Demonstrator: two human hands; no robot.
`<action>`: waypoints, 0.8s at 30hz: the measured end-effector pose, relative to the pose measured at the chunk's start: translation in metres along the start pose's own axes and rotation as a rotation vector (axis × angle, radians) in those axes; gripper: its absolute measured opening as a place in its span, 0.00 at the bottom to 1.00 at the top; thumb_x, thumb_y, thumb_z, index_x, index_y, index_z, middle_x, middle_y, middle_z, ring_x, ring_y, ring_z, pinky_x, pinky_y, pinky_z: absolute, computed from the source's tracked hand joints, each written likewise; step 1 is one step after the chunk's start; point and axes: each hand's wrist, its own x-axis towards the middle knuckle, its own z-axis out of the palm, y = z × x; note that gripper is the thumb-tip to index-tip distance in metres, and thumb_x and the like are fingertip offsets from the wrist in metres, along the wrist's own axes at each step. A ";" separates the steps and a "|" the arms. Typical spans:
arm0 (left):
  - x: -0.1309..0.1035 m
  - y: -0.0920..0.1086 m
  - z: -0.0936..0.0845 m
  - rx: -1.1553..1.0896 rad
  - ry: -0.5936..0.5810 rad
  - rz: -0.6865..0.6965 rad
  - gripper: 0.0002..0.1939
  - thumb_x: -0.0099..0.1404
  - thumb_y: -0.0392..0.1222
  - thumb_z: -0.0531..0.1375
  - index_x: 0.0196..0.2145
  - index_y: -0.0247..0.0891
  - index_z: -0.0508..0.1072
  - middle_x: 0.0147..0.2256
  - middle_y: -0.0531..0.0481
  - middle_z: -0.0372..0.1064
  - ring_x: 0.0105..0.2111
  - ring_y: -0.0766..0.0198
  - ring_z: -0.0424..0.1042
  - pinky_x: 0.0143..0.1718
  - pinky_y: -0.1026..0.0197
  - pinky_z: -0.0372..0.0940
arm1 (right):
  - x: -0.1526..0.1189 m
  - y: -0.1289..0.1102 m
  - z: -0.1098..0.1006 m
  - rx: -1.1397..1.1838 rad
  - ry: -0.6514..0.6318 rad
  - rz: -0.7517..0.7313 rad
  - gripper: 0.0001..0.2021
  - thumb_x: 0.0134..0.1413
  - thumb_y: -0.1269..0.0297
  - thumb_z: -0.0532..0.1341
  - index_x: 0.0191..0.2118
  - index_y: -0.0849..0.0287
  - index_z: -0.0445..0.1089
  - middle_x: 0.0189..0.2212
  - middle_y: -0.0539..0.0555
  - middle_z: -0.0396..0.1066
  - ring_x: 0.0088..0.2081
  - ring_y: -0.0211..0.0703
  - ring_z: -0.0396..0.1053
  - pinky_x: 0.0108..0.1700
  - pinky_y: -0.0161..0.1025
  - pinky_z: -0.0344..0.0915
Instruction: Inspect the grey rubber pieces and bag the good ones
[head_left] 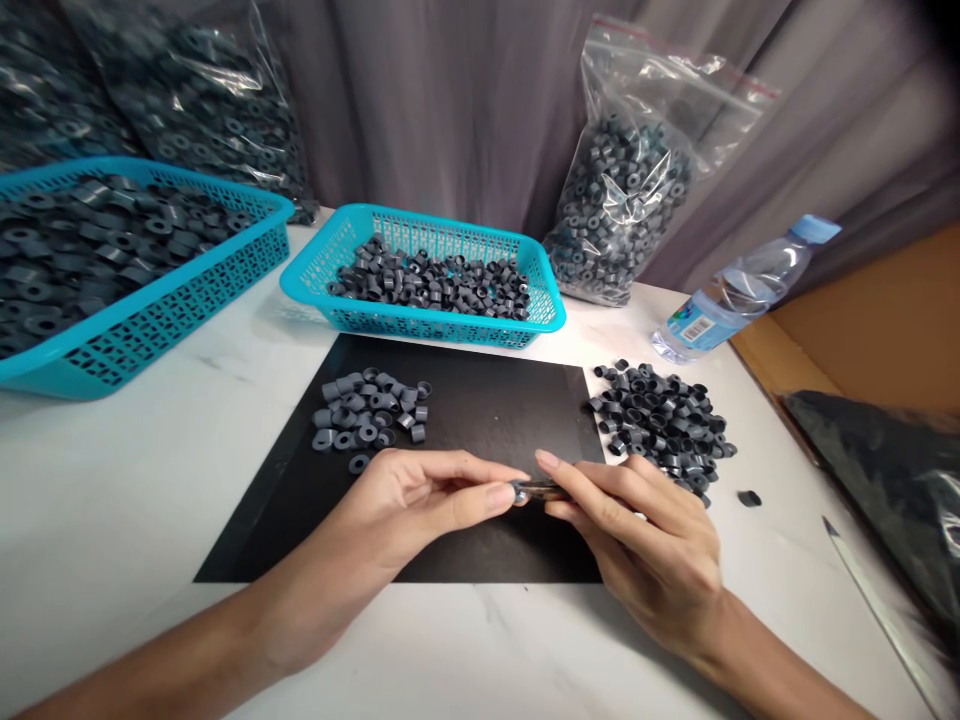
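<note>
Covering some of the white desk [112,480], a black mat [487,555] lies before a grey curtain [435,110]. Above the mat, the left hand [420,500] pinches a small piece [519,495] between thumb and forefinger; the right hand [652,525], fingers curled round a slim tool [544,490] (mostly hidden), holds its tip at the piece. Grey pieces [105,240] lie in the left basket [187,305] and the middle basket [420,327]; a clear bag [626,190] holds more, near a bottle [739,290].
</note>
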 end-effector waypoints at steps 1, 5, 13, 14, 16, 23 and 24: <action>0.000 0.000 0.000 -0.001 0.001 -0.001 0.10 0.65 0.48 0.64 0.41 0.45 0.82 0.42 0.53 0.81 0.47 0.62 0.76 0.47 0.67 0.66 | 0.000 0.000 0.000 -0.002 -0.005 0.001 0.24 0.60 0.76 0.64 0.62 0.58 0.67 0.39 0.55 0.77 0.31 0.38 0.64 0.32 0.38 0.61; 0.001 -0.002 0.000 -0.003 0.012 0.001 0.09 0.65 0.48 0.65 0.41 0.45 0.82 0.42 0.53 0.81 0.47 0.62 0.76 0.48 0.67 0.66 | -0.001 0.000 -0.001 -0.011 -0.025 0.003 0.24 0.60 0.76 0.64 0.62 0.59 0.67 0.39 0.55 0.78 0.31 0.38 0.63 0.32 0.38 0.61; 0.002 -0.002 0.000 0.000 0.022 0.026 0.08 0.65 0.47 0.64 0.40 0.46 0.82 0.42 0.54 0.81 0.47 0.62 0.76 0.48 0.67 0.66 | 0.000 0.000 -0.001 -0.022 -0.020 -0.009 0.25 0.60 0.77 0.65 0.61 0.60 0.67 0.39 0.56 0.78 0.31 0.39 0.62 0.32 0.38 0.61; 0.001 -0.002 0.000 0.002 0.023 0.026 0.08 0.65 0.47 0.64 0.40 0.46 0.82 0.42 0.54 0.81 0.47 0.62 0.75 0.48 0.67 0.66 | 0.000 0.000 -0.002 -0.025 -0.018 -0.010 0.25 0.59 0.77 0.65 0.61 0.60 0.67 0.39 0.56 0.78 0.30 0.39 0.62 0.32 0.38 0.61; 0.001 -0.002 0.000 0.003 0.022 0.026 0.08 0.65 0.47 0.64 0.40 0.46 0.82 0.42 0.54 0.81 0.46 0.63 0.76 0.48 0.68 0.66 | 0.001 0.000 -0.002 -0.031 -0.016 -0.013 0.25 0.59 0.77 0.65 0.61 0.60 0.67 0.39 0.56 0.78 0.30 0.39 0.62 0.32 0.38 0.61; 0.004 0.000 0.000 -0.014 0.024 0.017 0.10 0.65 0.47 0.65 0.42 0.47 0.82 0.43 0.54 0.81 0.47 0.62 0.75 0.48 0.67 0.65 | 0.001 -0.001 -0.001 -0.051 -0.013 -0.007 0.25 0.60 0.76 0.64 0.62 0.58 0.66 0.39 0.55 0.78 0.30 0.38 0.65 0.32 0.37 0.63; 0.004 0.001 0.000 -0.015 0.027 0.012 0.11 0.65 0.47 0.65 0.44 0.47 0.82 0.44 0.53 0.81 0.48 0.61 0.75 0.49 0.66 0.65 | 0.001 -0.001 -0.001 -0.055 -0.012 -0.007 0.25 0.60 0.76 0.64 0.62 0.57 0.66 0.39 0.54 0.78 0.30 0.37 0.65 0.32 0.37 0.63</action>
